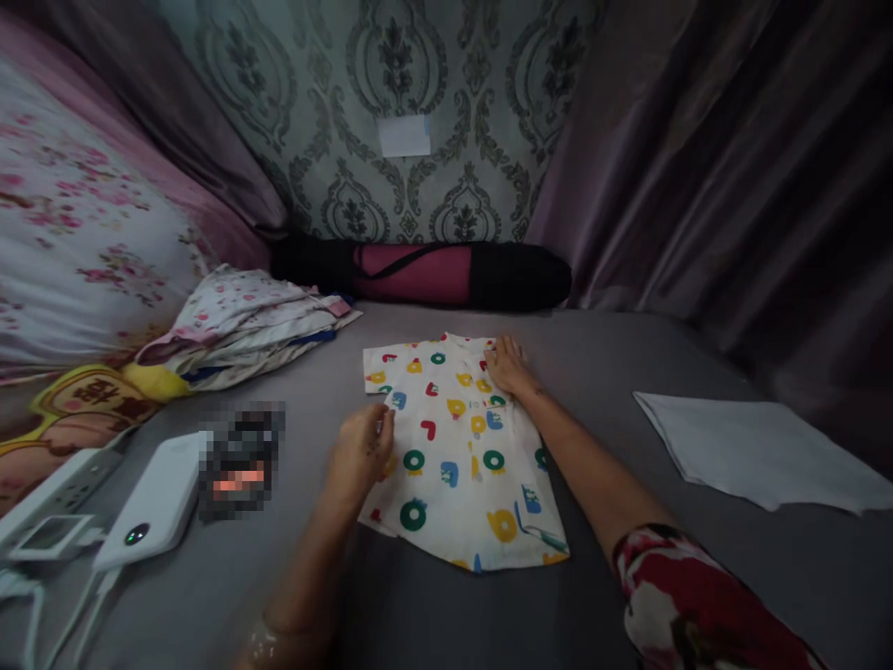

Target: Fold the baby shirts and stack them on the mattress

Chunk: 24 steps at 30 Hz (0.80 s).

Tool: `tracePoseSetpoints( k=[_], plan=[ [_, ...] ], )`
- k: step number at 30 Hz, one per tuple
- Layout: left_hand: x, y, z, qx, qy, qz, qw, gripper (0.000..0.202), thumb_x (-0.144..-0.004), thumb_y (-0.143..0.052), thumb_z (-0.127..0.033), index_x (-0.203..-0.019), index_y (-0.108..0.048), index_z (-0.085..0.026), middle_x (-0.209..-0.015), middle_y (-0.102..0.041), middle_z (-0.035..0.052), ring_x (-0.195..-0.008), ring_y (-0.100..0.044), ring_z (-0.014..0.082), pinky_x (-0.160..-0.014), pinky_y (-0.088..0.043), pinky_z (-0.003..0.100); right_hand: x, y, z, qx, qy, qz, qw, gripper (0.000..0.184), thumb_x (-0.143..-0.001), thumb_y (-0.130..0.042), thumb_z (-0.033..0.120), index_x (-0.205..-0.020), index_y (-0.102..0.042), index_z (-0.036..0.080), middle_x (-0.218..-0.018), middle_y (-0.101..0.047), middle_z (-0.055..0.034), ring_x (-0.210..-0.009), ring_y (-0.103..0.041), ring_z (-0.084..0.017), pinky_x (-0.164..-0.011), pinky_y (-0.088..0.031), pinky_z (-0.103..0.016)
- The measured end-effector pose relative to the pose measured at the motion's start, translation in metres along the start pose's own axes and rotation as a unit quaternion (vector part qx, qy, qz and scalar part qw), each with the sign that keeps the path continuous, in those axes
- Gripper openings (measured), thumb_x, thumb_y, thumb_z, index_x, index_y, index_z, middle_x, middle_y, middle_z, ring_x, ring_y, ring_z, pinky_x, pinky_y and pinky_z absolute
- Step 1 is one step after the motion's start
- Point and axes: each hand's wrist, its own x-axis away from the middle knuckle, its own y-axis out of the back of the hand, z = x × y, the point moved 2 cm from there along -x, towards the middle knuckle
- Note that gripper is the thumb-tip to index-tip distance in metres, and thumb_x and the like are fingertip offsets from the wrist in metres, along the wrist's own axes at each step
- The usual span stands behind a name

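Lying flat on sheet: shirt; bag beyond it, contents hidden. Right hand palm-down on shirt's far-right corner, thumb apart; left hand curled at shirt's left edge, cannot tell if pinching.

A printed white shirt lies spread on a grey sheet; the right hand rests on its upper right edge, while the left hand, fingers curled, is at its left edge. Pale fabric lies to the right, a white power bank to the left.
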Motion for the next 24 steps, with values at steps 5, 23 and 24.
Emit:
tracePoseSetpoints(
  k=[5,23,24],
  plan=[
    [-0.005,0.014,0.023,-0.117,0.108,0.09,0.983,0.033,-0.096,-0.04,-0.036,-0.107,-0.065,-0.017,-0.105,-0.07,0.0115,-0.099,-0.065,0.0251,-0.071,-0.044,0.029,-0.003,-0.012,-0.002,0.022,0.007,0.02,1.0,0.064,-0.099,-0.024,0.042,-0.147,-0.03,0.0,-0.156,-0.024,-0.0186,-0.143,-0.019,-0.029,-0.116,-0.012,-0.046],
    [-0.007,0.003,0.029,-0.092,0.106,0.179,0.974,0.026,-0.089,-0.049,-0.035,-0.098,-0.066,-0.018,-0.101,-0.07,0.0129,-0.096,-0.066,0.025,-0.072,-0.046,0.029,0.013,0.003,0.206,-0.133,0.201,0.098,0.966,0.025,-0.09,-0.046,0.022,-0.097,-0.07,0.021,-0.099,-0.071,-0.0054,-0.096,-0.063,-0.02,-0.079,-0.043,-0.024],
    [-0.007,0.003,0.029,-0.089,0.105,0.177,0.975,0.025,-0.088,-0.05,-0.033,-0.097,-0.067,-0.018,-0.101,-0.071,0.0128,-0.095,-0.066,0.0251,-0.072,-0.046,0.029,0.014,0.001,0.215,-0.134,0.203,0.105,0.964,0.025,-0.09,-0.046,0.022,-0.098,-0.07,0.021,-0.101,-0.071,-0.0051,-0.097,-0.063,-0.019,-0.079,-0.043,-0.024]
  ],
)
